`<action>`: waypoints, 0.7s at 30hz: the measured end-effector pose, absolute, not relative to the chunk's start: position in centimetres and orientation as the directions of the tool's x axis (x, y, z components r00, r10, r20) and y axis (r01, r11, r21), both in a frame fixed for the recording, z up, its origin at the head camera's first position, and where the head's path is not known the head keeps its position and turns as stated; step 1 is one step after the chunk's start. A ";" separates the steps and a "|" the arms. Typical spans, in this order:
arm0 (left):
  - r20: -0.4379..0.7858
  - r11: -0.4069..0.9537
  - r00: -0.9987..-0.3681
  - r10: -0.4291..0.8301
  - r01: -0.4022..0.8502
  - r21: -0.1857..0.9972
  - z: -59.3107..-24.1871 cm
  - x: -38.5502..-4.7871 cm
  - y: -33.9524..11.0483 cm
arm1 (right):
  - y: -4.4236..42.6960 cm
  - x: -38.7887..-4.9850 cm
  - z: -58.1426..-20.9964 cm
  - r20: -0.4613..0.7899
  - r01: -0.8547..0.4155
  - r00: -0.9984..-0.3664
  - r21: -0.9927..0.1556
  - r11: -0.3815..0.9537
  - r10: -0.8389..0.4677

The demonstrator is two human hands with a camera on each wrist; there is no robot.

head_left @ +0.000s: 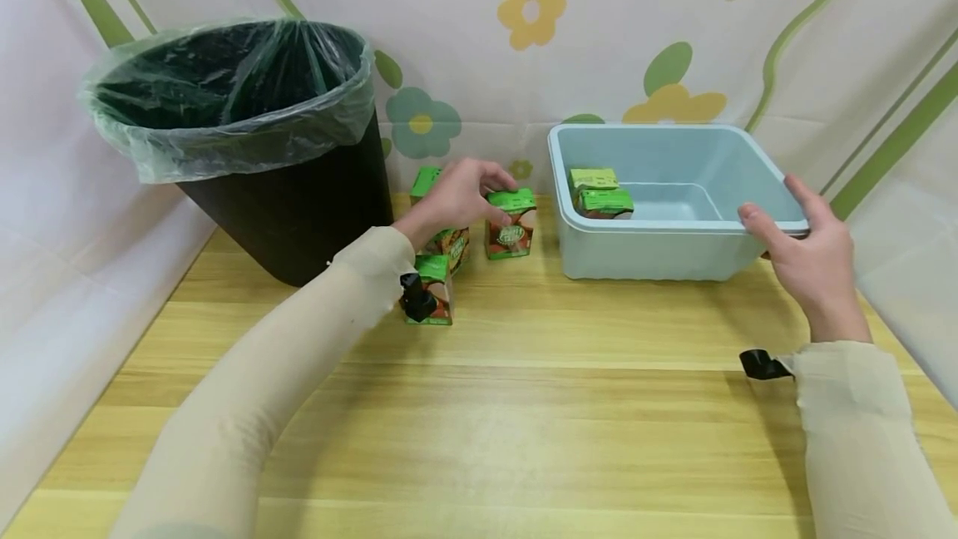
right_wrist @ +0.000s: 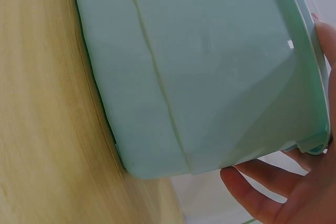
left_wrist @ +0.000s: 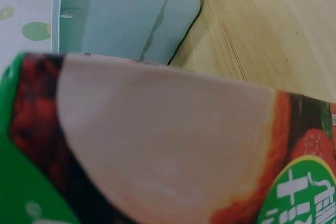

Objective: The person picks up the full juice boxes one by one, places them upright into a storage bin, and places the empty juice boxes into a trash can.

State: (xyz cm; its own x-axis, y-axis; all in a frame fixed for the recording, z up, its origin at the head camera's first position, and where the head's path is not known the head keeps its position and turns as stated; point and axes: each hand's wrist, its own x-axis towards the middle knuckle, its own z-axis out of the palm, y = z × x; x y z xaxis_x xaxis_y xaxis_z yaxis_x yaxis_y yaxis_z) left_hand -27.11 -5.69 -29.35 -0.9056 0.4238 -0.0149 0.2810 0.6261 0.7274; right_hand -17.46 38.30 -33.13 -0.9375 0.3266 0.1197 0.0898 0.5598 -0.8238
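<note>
My left hand (head_left: pixel 460 194) reaches over a small green-topped carton (head_left: pixel 511 235), thumb at its near side and fingers at its far side, pinching it. Whether that carton touches the table is hard to tell. Close by, partly behind the hand and wrist, stand more such cartons: one at the front (head_left: pixel 434 294) and others behind it. A printed carton face (left_wrist: pixel 168 140) fills most of the left wrist view. On the right, my right hand (head_left: pixel 816 252) grips the rim of a pale blue plastic bin (head_left: pixel 644 252), thumb over the edge. Its fingers (right_wrist: pixel 252 195) lie against the bin's outer end.
Inside the bin, two green cartons (head_left: pixel 604 203) lie in the left corner. A black trash can (head_left: pixel 292 223) with a clear liner stands at the back left. A flowered cloth (head_left: pixel 471 32) hangs behind the wooden table (head_left: pixel 509 422).
</note>
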 end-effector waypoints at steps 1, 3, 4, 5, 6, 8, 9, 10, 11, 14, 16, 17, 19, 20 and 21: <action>-0.007 0.629 -0.905 0.426 0.291 0.721 -29.3 -27.1 -5.7 | 38.3 -17.5 -33.1 0.119 0.091 -0.938 -0.822 0.562 0.327; 0.009 0.636 -0.903 0.429 0.309 0.707 -29.3 -27.0 -5.6 | 38.3 -17.5 -33.1 0.117 0.093 -0.938 -0.821 0.563 0.325; 0.015 0.636 -0.903 0.430 0.315 0.704 -29.3 -27.0 -5.5 | 38.3 -17.5 -33.1 0.117 0.093 -0.938 -0.821 0.564 0.325; 0.021 0.638 -0.903 0.430 0.320 0.701 -29.3 -27.0 -5.5 | 38.3 -17.5 -33.1 0.118 0.092 -0.938 -0.820 0.564 0.325; 0.024 0.639 -0.903 0.430 0.323 0.698 -29.3 -27.0 -5.5 | 38.3 -17.5 -33.1 0.120 0.091 -0.938 -0.820 0.565 0.325; 0.030 0.640 -0.902 0.430 0.328 0.695 -29.3 -26.9 -5.4 | 38.3 -17.6 -33.1 0.124 0.089 -0.937 -0.819 0.567 0.326; 0.032 0.640 -0.902 0.431 0.330 0.693 -29.3 -27.0 -5.3 | 38.4 -17.6 -33.1 0.125 0.089 -0.937 -0.818 0.568 0.326; 0.035 0.640 -0.901 0.433 0.334 0.692 -29.3 -27.0 -5.3 | 38.4 -17.6 -33.1 0.127 0.088 -0.936 -0.817 0.570 0.327; 0.037 0.641 -0.900 0.434 0.338 0.689 -29.2 -27.0 -5.2 | 38.4 -17.5 -33.1 0.129 0.088 -0.936 -0.816 0.571 0.328; 0.052 0.639 -0.896 0.442 0.355 0.682 -29.2 -27.1 -5.1 | 38.4 -17.5 -33.1 0.132 0.086 -0.935 -0.818 0.569 0.331; 0.064 0.641 -0.894 0.444 0.367 0.674 -29.3 -27.1 -5.0 | 38.4 -17.5 -33.1 0.129 0.088 -0.935 -0.818 0.569 0.331; 0.070 0.642 -0.894 0.443 0.371 0.671 -29.3 -27.1 -5.0 | 38.4 -17.5 -33.1 0.127 0.090 -0.935 -0.817 0.569 0.331; 0.079 0.647 -0.895 0.439 0.376 0.664 -29.4 -27.0 -5.0 | 38.4 -17.5 -33.0 0.121 0.096 -0.936 -0.815 0.571 0.330; 0.082 0.649 -0.896 0.436 0.376 0.661 -29.4 -27.0 -5.0 | 38.4 -17.5 -33.0 0.119 0.098 -0.937 -0.815 0.572 0.329; 0.088 0.649 -0.897 0.432 0.378 0.661 -29.4 -27.0 -5.0 | 38.3 -17.5 -33.1 0.117 0.099 -0.937 -0.813 0.574 0.328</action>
